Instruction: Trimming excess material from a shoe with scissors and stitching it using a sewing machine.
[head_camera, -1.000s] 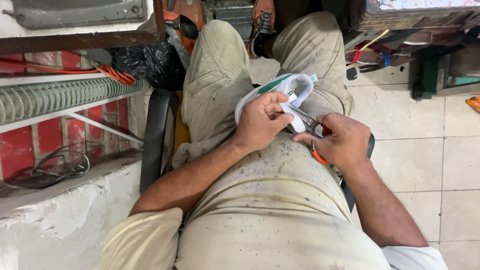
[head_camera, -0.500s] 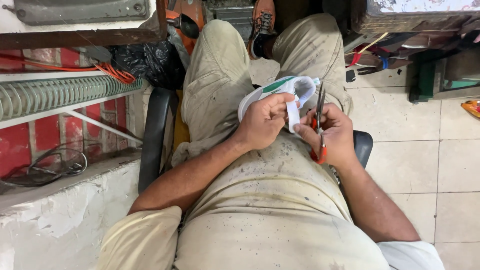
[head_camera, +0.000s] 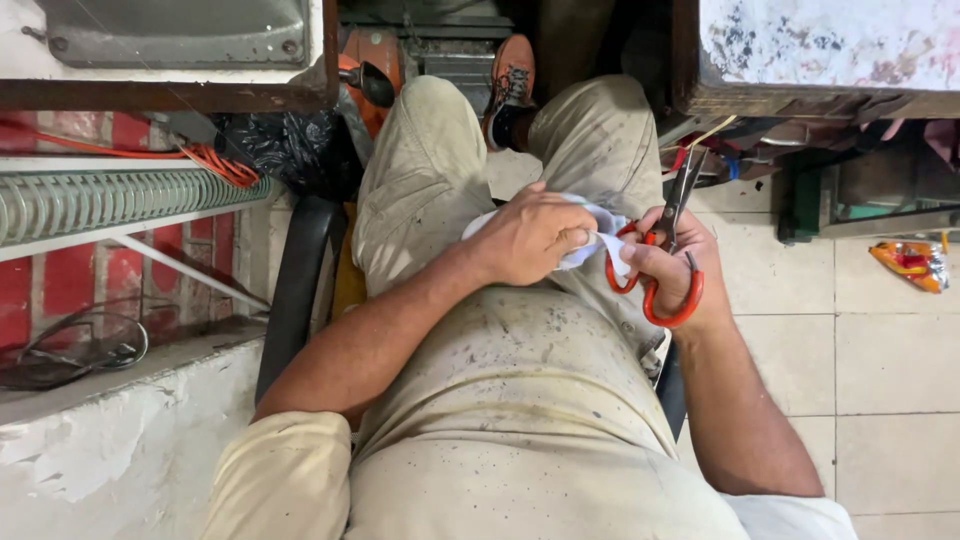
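Note:
I sit on a black chair and look down at my lap. My left hand (head_camera: 530, 238) closes over a crumpled white cloth piece (head_camera: 603, 232) above my thighs. My right hand (head_camera: 682, 268) grips a pair of red-handled scissors (head_camera: 660, 262), its fingers through the loops and the dark blades pointing up and away. The scissor handles touch the edge of the white piece between my two hands. Most of the white piece is hidden under my left hand.
A worn wooden table edge (head_camera: 820, 100) stands at the upper right with tools beneath it. A ribbed green hose (head_camera: 120, 200) and orange wire (head_camera: 215, 165) lie at the left over a red brick wall. An orange wrapper (head_camera: 910, 262) lies on the tiled floor.
My left hand has bunched the white piece up and now covers it. My right hand has turned the scissors upright, so the blades point away from the piece.

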